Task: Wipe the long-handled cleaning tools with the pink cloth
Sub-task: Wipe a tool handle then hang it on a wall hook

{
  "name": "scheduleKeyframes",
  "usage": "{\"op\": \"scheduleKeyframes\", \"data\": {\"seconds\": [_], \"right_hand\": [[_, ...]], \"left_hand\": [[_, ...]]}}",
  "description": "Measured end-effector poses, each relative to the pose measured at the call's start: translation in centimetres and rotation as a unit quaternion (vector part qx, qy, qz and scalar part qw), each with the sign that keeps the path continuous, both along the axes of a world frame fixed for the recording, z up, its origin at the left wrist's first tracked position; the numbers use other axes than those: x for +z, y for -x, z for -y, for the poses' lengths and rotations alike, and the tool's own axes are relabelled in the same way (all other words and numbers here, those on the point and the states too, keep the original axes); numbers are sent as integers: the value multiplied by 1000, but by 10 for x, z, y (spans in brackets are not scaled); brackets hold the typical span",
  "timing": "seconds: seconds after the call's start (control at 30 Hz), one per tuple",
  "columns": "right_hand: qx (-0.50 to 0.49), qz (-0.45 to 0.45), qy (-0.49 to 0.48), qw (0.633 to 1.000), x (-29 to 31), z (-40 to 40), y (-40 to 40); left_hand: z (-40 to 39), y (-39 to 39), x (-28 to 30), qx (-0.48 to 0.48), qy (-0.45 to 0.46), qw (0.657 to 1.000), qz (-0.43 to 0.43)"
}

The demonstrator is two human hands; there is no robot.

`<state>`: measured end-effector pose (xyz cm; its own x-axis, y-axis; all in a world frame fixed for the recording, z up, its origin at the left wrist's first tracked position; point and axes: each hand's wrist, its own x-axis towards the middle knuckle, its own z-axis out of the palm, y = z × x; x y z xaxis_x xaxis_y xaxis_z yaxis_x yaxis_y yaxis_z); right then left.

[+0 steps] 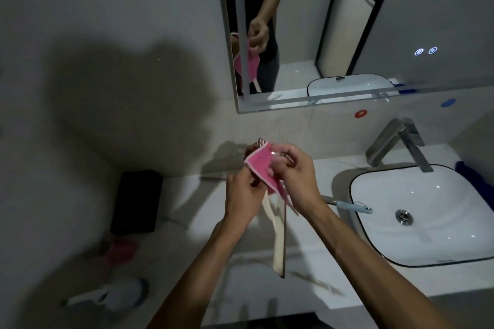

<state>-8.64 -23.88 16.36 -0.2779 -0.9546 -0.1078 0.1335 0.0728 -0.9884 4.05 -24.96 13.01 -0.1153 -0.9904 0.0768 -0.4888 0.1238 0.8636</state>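
We hold the work above the countertop [307,270], to the left of the white basin [427,211] and nearer to us than the mirror [347,35] on the wall behind it. The left hand [242,196] grips the upper end of the long-handled tools [279,246], whose pale and dark shafts hang down from the fist toward the counter; how many tools are in the bundle we cannot tell. The right hand [292,168] pinches the pink cloth [260,165] against the top of that bundle, fingers curled onto the fabric, so both hands are closed on their loads and neither is free. We judge the step in hand to be wiping the head end of the tools. To do it well, we keep the left grip firm and steady so the shafts do not swing, wrap the cloth fully around the part being cleaned, and draw it along the shaft in one direction instead of scrubbing in place. We then shift the left grip so that the section it covered can be wiped too. A blue-handled tool [352,207] lies across the left rim of the basin, and a dark box [137,201] stands well to the left of the basin against the wall; we keep the hanging shafts clear of both. The light is dim, so we check the surface by touch as well as by sight.
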Motion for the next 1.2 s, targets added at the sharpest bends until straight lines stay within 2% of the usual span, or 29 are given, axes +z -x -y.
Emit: {"op": "scheduleKeyframes", "data": {"seconds": [0.03,0.1,0.2,0.27,0.37,0.53,0.67,0.77,0.83,0.93,1.03,1.13,1.2], "right_hand": [[-12,-54,10,998,-1,-2,-1],[-25,-104,28,994,1,-4,-4],[41,-137,12,990,9,-9,-12],[105,-110,-20,988,15,-13,-15],[147,-76,20,986,25,-18,-13],[138,-96,131,977,32,-16,-4],[139,-100,162,972,43,-16,-4],[120,-130,191,966,43,-12,-5],[86,-138,188,968,39,-10,-6],[44,-154,182,970,40,-8,-8],[46,-158,187,968,48,-4,-10],[73,-160,200,964,54,-4,-12],[89,-151,198,964,56,-10,-17]], "left_hand": [[-3,-1,0,-3,-4,1000,-4],[-7,-3,5,-7,2,1000,-1],[-7,-4,15,-4,22,1000,-2],[-8,-3,21,3,28,999,-16],[-10,-1,28,3,29,999,-30],[-12,5,39,14,104,994,25],[-11,8,46,40,180,980,71],[-11,12,50,43,206,971,116],[-16,14,55,38,188,973,127],[-19,10,62,23,176,979,102],[-17,-1,58,-4,267,963,45],[-21,-8,54,79,275,957,-55],[-20,-9,57,124,254,955,-85]]}}
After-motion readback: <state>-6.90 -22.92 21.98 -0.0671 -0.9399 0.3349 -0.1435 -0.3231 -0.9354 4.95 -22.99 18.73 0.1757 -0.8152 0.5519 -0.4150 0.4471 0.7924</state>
